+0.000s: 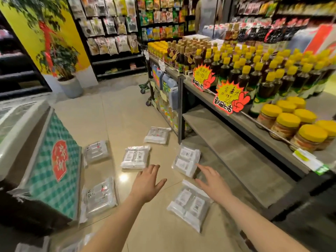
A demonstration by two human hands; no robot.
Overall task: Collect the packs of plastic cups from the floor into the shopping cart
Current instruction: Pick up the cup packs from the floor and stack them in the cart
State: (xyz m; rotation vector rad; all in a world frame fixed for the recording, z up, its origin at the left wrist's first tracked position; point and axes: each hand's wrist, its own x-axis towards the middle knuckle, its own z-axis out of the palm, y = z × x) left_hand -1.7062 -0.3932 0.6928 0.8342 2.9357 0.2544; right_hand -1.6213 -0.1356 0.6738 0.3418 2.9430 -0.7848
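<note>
While both bare forearms reach out over the glossy beige tiled floor [127, 110], I see the left hand [148, 184] with fingers spread and straight, holding nothing, hovering above the tiles. The right hand [211, 180] is likewise released, fingers extended, its fingertips at the edge of one clear plastic pack of cups with white labels [186, 161] that lies by the foot of the shelving. Five more such packs lie scattered on the floor: one under my right forearm [190, 204], one ahead of the left hand [135, 157], one further off near the shelf post [157, 135], and two beside the freezer [96, 151] [100, 197]. I cannot make out the shopping cart for certain; only a wheeled frame [148, 90] shows past the far end of the shelving.

To my left stands a chest freezer with a green-and-white chequered side and a red emblem [54, 164]. To my right runs a dark metal shelf unit with grey boards [227, 142]; its top surface carries rows of dark bottles with yellow caps [254, 70], jars with yellow lids [298, 124], and orange-and-yellow starburst price signs [228, 99]. Behind, a yellow wall [36, 39] backs a leafy potted plant in a pale pot [70, 84], and black racks hold hanging bags of goods [111, 28].
</note>
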